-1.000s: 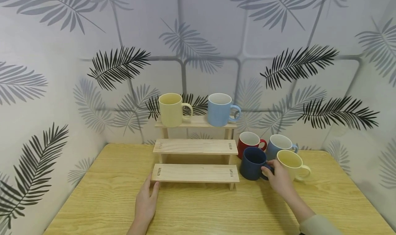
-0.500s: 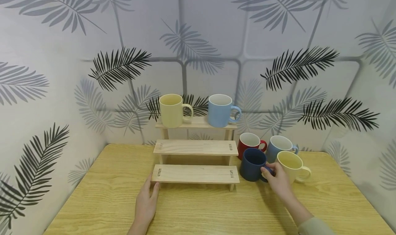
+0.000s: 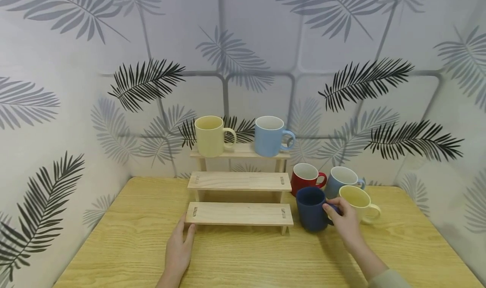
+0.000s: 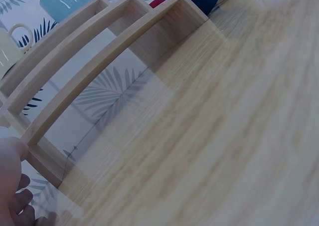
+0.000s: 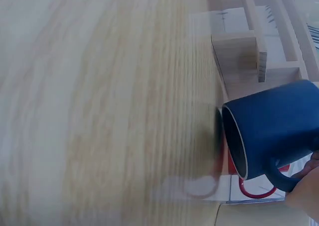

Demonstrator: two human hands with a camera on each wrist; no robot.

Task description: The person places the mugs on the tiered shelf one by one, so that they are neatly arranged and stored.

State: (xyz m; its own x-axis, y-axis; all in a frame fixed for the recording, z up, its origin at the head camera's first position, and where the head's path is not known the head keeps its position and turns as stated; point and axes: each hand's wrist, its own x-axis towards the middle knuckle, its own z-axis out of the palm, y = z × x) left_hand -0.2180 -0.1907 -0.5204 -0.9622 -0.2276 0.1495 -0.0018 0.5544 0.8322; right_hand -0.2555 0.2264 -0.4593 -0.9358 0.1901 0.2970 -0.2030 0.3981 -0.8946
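Observation:
A dark blue mug hangs slightly tilted just right of the stepped wooden stand. My right hand grips its handle, thumb toward me. In the right wrist view, the mug's pale-ringed base shows, apart from the tabletop. My left hand holds the left end of the stand's lowest shelf, thumb at the front corner; part of its fingers is hidden there. The left wrist view shows the thumb against that corner and the other fingers bent below it.
On the top shelf stand a yellow mug and a light blue mug. Behind the dark blue mug are a red mug, another light blue mug and another yellow mug. A leaf-patterned wall rises behind the wooden table.
The dark blue mug has come up off the table and toward me, tilting a little, with my right hand on its handle. My left hand and the stand have stayed in place.

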